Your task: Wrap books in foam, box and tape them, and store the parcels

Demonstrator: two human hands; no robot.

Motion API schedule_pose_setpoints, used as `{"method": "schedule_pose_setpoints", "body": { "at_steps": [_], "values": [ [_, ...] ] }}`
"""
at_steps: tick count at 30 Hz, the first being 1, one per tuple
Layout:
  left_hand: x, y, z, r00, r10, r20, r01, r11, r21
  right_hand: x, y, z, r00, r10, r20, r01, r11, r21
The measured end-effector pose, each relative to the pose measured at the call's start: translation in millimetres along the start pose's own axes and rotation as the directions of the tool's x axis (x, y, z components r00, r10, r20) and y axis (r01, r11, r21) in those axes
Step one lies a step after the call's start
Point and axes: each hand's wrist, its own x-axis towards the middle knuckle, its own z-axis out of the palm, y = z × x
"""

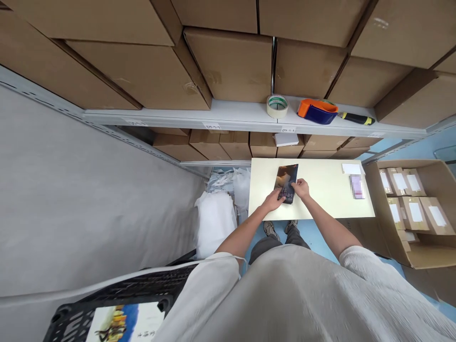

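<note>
A dark book (286,176) with a brownish picture and pale lettering on its cover is held over the cream tabletop (324,190). My left hand (274,200) grips its lower left side, with fingers lying on the cover. At the book's right edge, my right hand (301,188) has its fingers closed together, pinching the side. Toward the table's right end lie a white slip (351,168) and a purple, blurred item (356,186).
Stacked cartons (228,61) fill the shelves ahead. A tape roll (277,106), an orange and blue tape dispenser (318,110) and a black-yellow tool (357,118) lie on the shelf. White packing bags (215,223) stand left, an open carton (427,259) right, a black crate (71,311) lower left.
</note>
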Motion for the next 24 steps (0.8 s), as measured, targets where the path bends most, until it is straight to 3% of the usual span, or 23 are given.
{"method": "schedule_pose_setpoints", "body": {
  "at_steps": [3, 6, 9, 12, 14, 18, 24],
  "values": [
    [12.4, 21.5, -6.7, 0.996, -0.015, -0.083, -0.010, 0.959, -0.284, -6.2, -17.9, -6.1, 0.994, -0.103, 0.023, 0.099, 0.988, 0.116],
    [14.6, 25.7, -20.8, 0.981, -0.087, -0.171, 0.011, 0.916, -0.402, -14.5, -30.8, 0.9, 0.948, -0.218, 0.233, 0.148, 0.946, 0.287],
    [7.6, 5.0, -40.4, 0.948, -0.187, -0.256, 0.093, 0.936, -0.338, -19.7, -31.7, 14.3, 0.894, -0.270, 0.359, 0.159, 0.937, 0.311],
    [0.1, -27.2, -57.8, 0.884, -0.305, -0.353, 0.249, 0.949, -0.196, -20.4, -21.2, 27.6, 0.916, -0.226, 0.332, 0.171, 0.968, 0.186],
    [-1.3, -45.0, -63.1, 0.866, -0.367, -0.339, 0.345, 0.930, -0.127, -20.4, -10.8, 34.8, 0.937, -0.152, 0.315, 0.137, 0.988, 0.069],
    [2.9, -60.4, -54.5, 0.881, -0.411, -0.234, 0.392, 0.912, -0.123, -22.5, 9.7, 43.5, 0.942, -0.021, 0.334, 0.046, 0.997, -0.068],
    [2.8, -57.2, -28.5, 0.934, -0.286, -0.214, 0.253, 0.953, -0.168, -21.2, 28.0, 43.1, 0.950, 0.035, 0.310, -0.006, 0.996, -0.094]
  ]
}}
